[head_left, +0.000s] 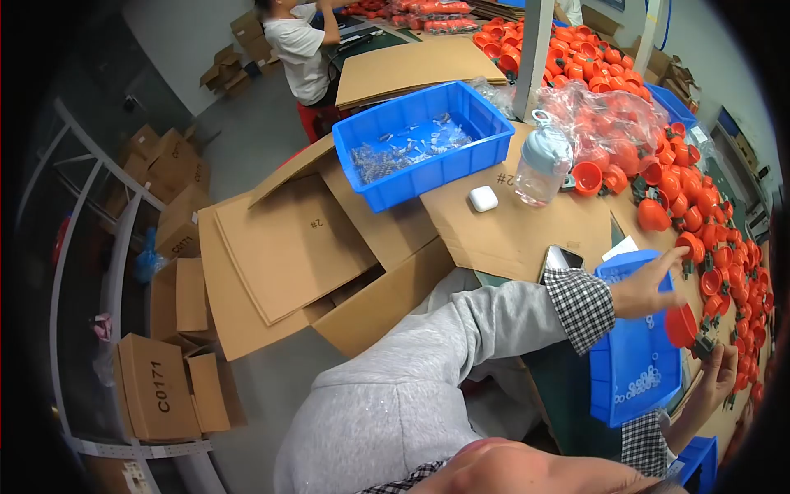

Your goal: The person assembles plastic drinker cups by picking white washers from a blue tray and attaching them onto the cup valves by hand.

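My left hand (646, 288) reaches over a blue bin (605, 387), fingers stretched and apart. Its fingertips are close to a red-orange plastic cup (690, 245) at the edge of a heap; whether they touch it, I cannot tell. Lower down, my right hand (717, 380) pinches the dark green fitting (705, 344) of another red-orange cup (680, 326). That cup hangs beside the bin's rim, just below my left hand. Small white rings (640, 383) lie inside the bin.
Many red-orange cups (699, 202) are heaped along the right. A larger blue bin (428, 169) holds small metal and clear parts. Near me are a water bottle (543, 160), a white earbud case (483, 198), a phone (562, 262) and open cardboard boxes (296, 247). A person (300, 53) works at the back.
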A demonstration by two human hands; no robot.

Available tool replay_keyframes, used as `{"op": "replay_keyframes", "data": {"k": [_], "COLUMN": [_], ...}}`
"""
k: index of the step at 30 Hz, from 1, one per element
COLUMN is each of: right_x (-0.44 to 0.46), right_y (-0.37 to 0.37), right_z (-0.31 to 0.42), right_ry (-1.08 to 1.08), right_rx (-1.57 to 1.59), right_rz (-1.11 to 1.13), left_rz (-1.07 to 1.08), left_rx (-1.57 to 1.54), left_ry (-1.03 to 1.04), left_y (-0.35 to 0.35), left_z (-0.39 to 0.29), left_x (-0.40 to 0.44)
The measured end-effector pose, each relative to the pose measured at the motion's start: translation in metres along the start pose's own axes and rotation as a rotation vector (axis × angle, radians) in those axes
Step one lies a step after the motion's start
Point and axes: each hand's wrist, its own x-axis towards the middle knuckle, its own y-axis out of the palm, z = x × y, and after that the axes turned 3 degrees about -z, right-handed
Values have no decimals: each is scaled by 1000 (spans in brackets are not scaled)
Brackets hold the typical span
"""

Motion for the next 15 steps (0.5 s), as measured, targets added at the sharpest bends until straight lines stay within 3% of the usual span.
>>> {"op": "replay_keyframes", "data": {"k": [2,3,5,6,8,9,11,15], "right_x": [-2,-3,-2,-1,-1,1,1,1], "right_y": [4,7,8,7,4,0,-2,0], "right_z": [3,5,7,8,5,-1,-4,-4], "right_ry": [-4,-26,-48,-39,-29,30,88,16], "right_rx": [1,-42,-87,-95,-103,-113,-117,-71], "right_rz": [30,56,81,75,66,76,85,78], "left_rz": [162,163,659,661,296,297,15,-82], "left_rx": [-437,-439,-387,-388,-303,-303,-131,-108], "left_ry": [-557,-558,-712,-712,-329,-330,3,55], "left_y": [4,3,-3,-4,-4,-1,4,1], "left_z": [4,7,7,1,-16,-13,-8,-8], "left_x": [0,3,12,10,3,2,3,5]}}
